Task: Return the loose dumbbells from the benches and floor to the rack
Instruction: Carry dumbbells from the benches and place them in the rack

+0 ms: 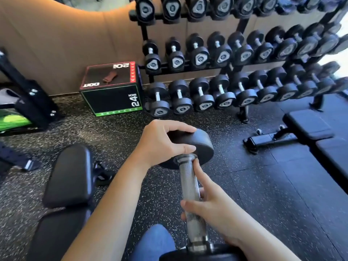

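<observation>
The dumbbell (190, 194) is in the air in the near centre, tilted, with its near head cut off by the bottom edge. The left hand (162, 142) grips the rim of the far head, fingers curled over the top. The right hand (212, 210) wraps the knurled handle, its forefinger lying along the bar. The three-tier rack (243, 112) stands far right, its tiers lined with dumbbells. A strip of speckled rubber floor (263, 185) lies open between the rack and the hands. It is bounded by a padded bench (71, 174) near left, a flat bench (308, 127) right and a plyo box (113, 98) just beside the rack's left end.
</observation>
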Motion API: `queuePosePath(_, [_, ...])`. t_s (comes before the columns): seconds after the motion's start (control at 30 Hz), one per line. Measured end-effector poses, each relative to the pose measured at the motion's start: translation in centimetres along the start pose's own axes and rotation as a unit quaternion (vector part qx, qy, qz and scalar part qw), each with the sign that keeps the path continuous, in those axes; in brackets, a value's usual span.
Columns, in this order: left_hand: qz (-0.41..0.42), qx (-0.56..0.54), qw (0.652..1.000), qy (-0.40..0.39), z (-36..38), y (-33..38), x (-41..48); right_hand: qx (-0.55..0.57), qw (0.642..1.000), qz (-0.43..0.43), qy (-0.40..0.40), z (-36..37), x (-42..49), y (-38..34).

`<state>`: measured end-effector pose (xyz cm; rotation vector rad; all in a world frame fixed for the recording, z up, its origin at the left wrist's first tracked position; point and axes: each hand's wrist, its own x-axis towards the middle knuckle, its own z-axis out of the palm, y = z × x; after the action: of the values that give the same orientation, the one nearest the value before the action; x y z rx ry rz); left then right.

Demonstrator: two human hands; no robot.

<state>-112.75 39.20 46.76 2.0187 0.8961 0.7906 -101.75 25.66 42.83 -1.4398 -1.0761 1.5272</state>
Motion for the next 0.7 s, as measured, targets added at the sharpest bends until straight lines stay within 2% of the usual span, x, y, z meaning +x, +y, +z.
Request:
queuePosePath(0.2, [0.032,-0.016,0.997,-0.073,2.0,-2.7,10.8,0.030,0.997,0.011,0.075,-5.2,6.9,-1.9])
queuePosePath(0.4, [0.077,-0.046,0.988,-0.130,2.7,-5.3,23.3,-0.002,0.987,0.019,0.160,-10.6,15.4,-5.7])
queuePosePath(0.53, [0.102,-0.062,0.978,-0.172,3.8,-6.5,30.8,0.042,0.978,0.027,0.201,-13.9,19.8,-7.6])
queuePosePath(0.7, [0.094,-0.090,0.964,-0.234,7.9,-8.2,38.4,0.066,0.965,0.056,0.247,-19.0,24.1,-8.4])
